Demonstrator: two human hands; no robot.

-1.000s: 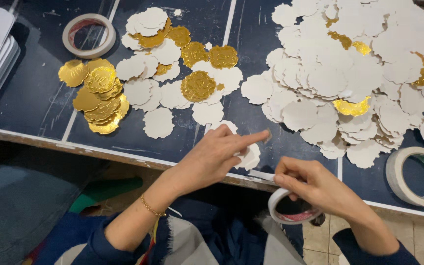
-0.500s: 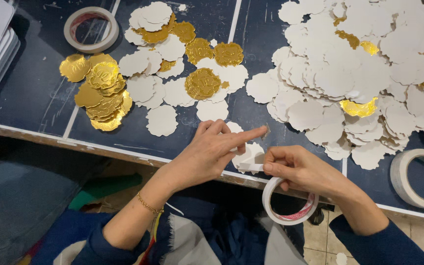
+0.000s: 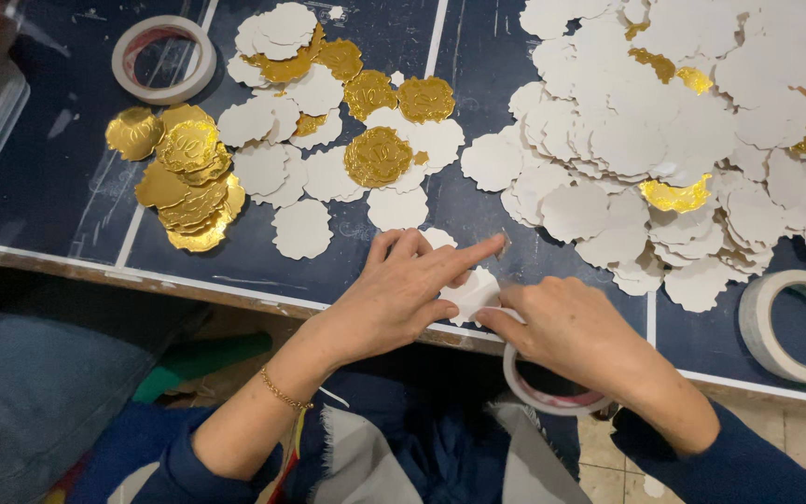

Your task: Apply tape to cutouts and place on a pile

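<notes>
Together, both hands meet on a white scalloped paper disc [image 3: 471,293].
Left hand [image 3: 401,294] presses it, forefinger out toward 2 o'clock; right hand [image 3: 566,331] pinches its edge, a white tape roll [image 3: 545,390] beneath.

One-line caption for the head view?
Both hands, left hand and right hand, press a white scalloped paper disc at the dark table edge, a tape roll beneath the right hand.

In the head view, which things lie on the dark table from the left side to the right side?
Tape roll → stack of gold discs → scattered white and gold discs → big pile of white discs → second tape roll.
</notes>
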